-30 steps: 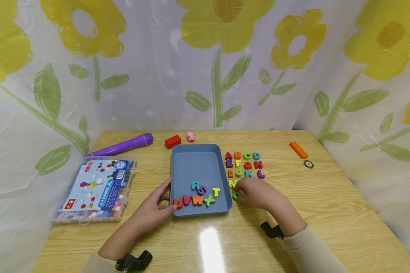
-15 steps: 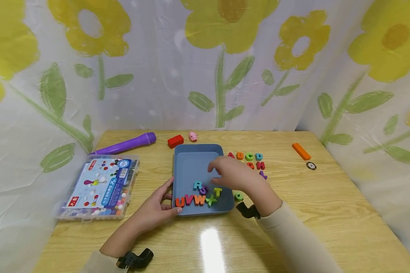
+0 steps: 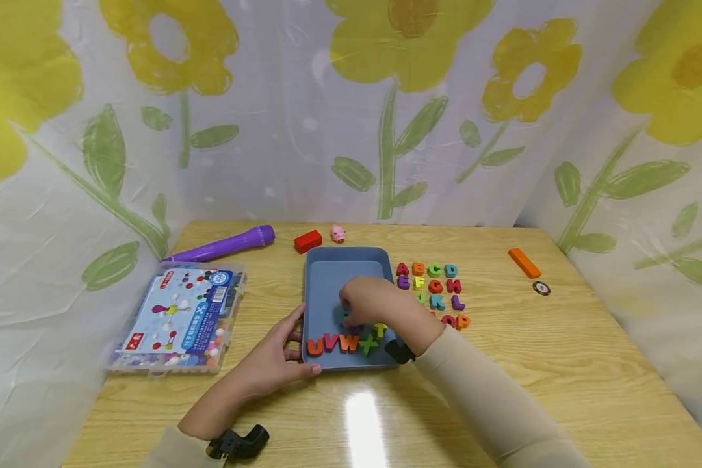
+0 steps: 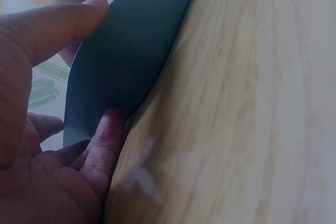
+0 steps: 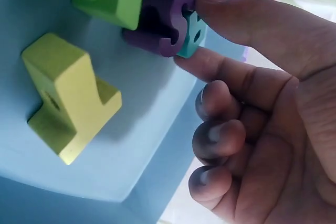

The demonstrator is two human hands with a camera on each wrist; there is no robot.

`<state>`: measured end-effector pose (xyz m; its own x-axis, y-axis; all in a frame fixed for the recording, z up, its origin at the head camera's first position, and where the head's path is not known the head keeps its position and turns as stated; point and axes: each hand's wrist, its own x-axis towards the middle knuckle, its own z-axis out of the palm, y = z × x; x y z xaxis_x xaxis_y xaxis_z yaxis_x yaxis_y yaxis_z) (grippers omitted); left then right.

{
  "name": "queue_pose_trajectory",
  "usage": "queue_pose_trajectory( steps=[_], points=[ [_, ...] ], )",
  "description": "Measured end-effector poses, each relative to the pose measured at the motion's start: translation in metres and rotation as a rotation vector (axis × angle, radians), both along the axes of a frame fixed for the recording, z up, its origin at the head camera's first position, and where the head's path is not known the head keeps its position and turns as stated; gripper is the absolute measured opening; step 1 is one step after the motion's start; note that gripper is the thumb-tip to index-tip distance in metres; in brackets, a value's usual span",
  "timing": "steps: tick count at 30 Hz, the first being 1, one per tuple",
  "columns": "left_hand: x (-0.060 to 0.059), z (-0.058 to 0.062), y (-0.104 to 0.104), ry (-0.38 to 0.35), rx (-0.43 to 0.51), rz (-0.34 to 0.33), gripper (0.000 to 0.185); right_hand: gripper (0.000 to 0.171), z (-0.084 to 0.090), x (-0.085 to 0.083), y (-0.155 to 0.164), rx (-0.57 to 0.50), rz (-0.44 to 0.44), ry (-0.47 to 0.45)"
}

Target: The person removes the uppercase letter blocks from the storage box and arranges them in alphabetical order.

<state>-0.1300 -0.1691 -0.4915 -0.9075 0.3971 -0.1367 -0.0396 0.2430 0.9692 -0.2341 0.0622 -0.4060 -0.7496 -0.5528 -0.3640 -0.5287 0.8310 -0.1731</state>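
Fingers of my left hand (image 3: 275, 364) are curling round the near-left corner of the shallow blue plastic tray (image 3: 327, 273), thumb on the rim and fingertips (image 4: 107, 129) against the outer wall, steadying it on the pale wooden table (image 3: 561, 364). My right hand (image 3: 371, 302) is reaching into the tray, thumb and forefinger (image 5: 241, 19) pinching the small teal foam letter (image 5: 190, 38), which is lying on the tray floor touching the purple foam S (image 5: 160, 22). Beside them the yellow foam T (image 5: 68, 103) and green foam X (image 3: 367, 343) are sitting, with the orange U, purple V and orange W along the near wall. I am judging this as the picking step: the letter is gripped but not yet lifted. Next I should be raising it straight up so the S is not dragged along. Beyond the tray, the sorted rows of coloured foam letters (image 3: 429, 286) are lying on the table to the right.
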Motion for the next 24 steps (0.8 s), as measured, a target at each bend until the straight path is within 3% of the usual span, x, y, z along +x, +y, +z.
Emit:
queue_pose_trajectory(
  steps=[12,18,21,24],
  points=[
    [-0.003,0.0,0.004,0.009,-0.021,0.002,0.121,0.021,0.002,-0.006,0.009,-0.035,0.023,-0.009],
    [-0.001,0.001,0.004,-0.001,-0.018,0.014,0.121,0.023,0.038,-0.004,0.043,-0.17,0.05,0.095],
    [0.0,0.002,0.004,-0.007,-0.025,0.027,0.121,0.021,0.054,0.007,0.07,-0.232,0.004,0.136],
    [0.002,0.002,0.003,-0.013,-0.036,0.044,0.121,0.021,0.057,0.019,0.1,-0.256,-0.061,0.162]
  ],
)
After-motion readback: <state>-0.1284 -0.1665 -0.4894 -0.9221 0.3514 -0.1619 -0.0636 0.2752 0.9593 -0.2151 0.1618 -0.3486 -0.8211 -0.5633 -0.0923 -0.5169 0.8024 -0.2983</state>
